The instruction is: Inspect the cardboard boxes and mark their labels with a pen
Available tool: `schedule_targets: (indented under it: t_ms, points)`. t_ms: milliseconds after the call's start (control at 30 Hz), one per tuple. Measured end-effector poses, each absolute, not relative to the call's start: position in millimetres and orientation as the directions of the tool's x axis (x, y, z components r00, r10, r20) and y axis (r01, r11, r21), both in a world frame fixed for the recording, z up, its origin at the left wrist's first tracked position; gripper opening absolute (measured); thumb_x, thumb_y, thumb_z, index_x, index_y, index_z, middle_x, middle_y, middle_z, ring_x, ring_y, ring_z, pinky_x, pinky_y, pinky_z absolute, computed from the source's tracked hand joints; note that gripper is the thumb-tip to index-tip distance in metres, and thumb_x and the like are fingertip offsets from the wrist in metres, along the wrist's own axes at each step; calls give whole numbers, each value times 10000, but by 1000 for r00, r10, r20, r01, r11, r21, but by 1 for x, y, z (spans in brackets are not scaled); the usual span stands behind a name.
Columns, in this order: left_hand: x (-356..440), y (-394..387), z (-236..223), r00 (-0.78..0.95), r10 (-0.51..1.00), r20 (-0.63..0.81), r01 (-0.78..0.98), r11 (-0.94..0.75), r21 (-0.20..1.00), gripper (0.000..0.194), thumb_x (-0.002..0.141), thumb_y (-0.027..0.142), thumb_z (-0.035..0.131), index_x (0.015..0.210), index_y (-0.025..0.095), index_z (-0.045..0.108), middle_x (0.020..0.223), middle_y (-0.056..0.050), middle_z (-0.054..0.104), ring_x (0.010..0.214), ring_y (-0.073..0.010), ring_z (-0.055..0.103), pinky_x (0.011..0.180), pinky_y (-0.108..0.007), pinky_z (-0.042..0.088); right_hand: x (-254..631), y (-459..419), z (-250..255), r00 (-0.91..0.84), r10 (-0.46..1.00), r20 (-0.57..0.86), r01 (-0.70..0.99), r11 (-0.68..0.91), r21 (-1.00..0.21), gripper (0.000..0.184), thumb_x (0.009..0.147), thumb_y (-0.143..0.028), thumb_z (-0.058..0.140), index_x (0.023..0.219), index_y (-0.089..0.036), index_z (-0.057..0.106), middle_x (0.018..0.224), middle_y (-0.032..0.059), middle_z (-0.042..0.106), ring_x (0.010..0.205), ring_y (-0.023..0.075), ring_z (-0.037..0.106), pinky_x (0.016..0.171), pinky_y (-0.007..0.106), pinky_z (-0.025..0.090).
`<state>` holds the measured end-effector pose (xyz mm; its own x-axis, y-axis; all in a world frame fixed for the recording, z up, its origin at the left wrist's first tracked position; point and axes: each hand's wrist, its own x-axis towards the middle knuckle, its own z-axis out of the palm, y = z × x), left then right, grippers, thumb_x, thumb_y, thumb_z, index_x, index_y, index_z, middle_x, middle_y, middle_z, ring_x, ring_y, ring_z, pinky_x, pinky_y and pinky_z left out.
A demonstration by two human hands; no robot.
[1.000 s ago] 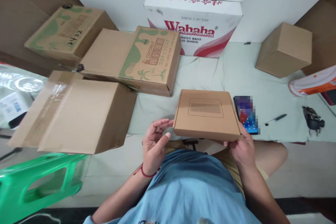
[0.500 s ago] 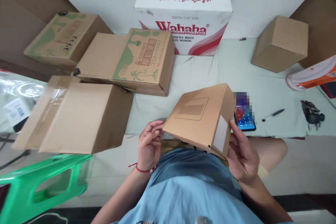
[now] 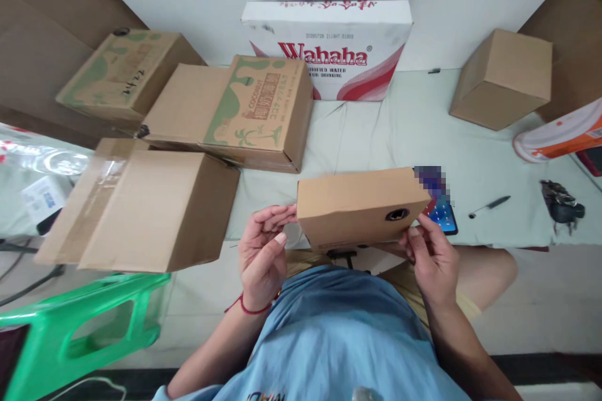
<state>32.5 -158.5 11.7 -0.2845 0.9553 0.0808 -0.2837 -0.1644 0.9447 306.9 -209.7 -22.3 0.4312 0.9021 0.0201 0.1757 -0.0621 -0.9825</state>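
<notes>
Two hands hold a small brown cardboard box (image 3: pixel 357 207) up over the lap: the right hand (image 3: pixel 435 260) pinches its lower corner, the left hand (image 3: pixel 263 257), half-open, has fingertips at its other end. The box partly covers a smartphone (image 3: pixel 442 212). Beyond, a coconut carton (image 3: pixel 261 106) partly blocks the white Wahaha water carton (image 3: pixel 348 78).

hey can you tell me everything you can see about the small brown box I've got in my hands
The small brown box looks like plain cardboard, flat-sided and seemingly closed. It is tipped so narrow sides show. One has a dark round spot with a pale mark inside; whether that is a sticker or an opening isn't clear. It is held above your lap at the table's near edge, partly hiding the phone. Your right hand grips its right end; your left fingertips are at its left end.
</notes>
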Motion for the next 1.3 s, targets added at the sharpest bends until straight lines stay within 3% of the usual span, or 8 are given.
schedule_targets:
  t_ms: [333,567,667,767,900,967,1133,1300]
  points:
    - [22,-185,5,188,966,179,-372,-98,923,508,999,322,749,1501,280,688,1489,-124,748,1286,-277,772,1141,-411,612,334,-207,-34,421,876,237,472,12,-882,382,1018,-411,722,1369,-267,758,1390,128,686,1245,269,705,1023,451,622]
    - [32,-175,20,25,982,187,-336,-168,927,475,1004,330,741,1474,303,679,1540,-121,707,1402,-291,698,748,-254,636,313,-210,-20,394,882,260,555,-2,-832,440,1008,-425,743,1404,-234,736,1071,78,791,873,213,757,783,364,658]
    - [35,-166,13,-115,986,121,-165,-139,976,408,982,281,772,1385,300,711,1589,-108,656,1505,-277,611,972,-276,613,310,-204,-10,407,888,213,404,34,-914,434,1029,-412,724,1433,-254,718,1052,56,809,771,176,757,715,339,664]
    - [32,-166,5,-112,986,125,140,-109,984,392,982,269,777,1365,273,692,1690,-138,527,1607,-328,484,1239,-481,501,341,-195,1,485,825,292,472,34,-881,323,1027,-414,723,1296,-246,789,1068,66,808,786,185,761,757,370,655]
    - [26,-170,6,82,904,419,509,-399,763,373,976,183,730,1337,264,686,1579,-138,640,1629,-374,448,1318,-646,370,436,-179,-1,476,786,394,816,-228,-531,259,954,-311,729,1168,-239,855,1121,131,780,841,239,714,804,422,568]
    - [27,-168,10,271,818,507,547,-564,619,413,961,227,751,1367,271,685,1532,-130,694,1643,-398,424,1331,-666,330,486,-170,-7,479,845,236,860,-399,-319,304,849,-225,789,1137,-278,872,1132,142,747,767,237,645,773,449,487]
    - [42,-153,12,661,671,336,527,-733,429,554,1028,403,730,1546,248,612,1627,-132,636,1623,-372,465,1405,-625,78,545,-154,-21,517,853,68,831,-482,-279,366,696,-75,732,937,-307,882,714,-5,528,601,179,427,733,406,368]
    - [46,-153,8,649,747,144,630,-634,449,660,1078,490,653,1656,210,503,1682,-154,570,1556,-348,550,1305,-519,361,537,-146,-17,437,899,25,870,-416,-264,171,769,-111,777,751,-280,797,656,-39,418,596,146,278,704,376,224]
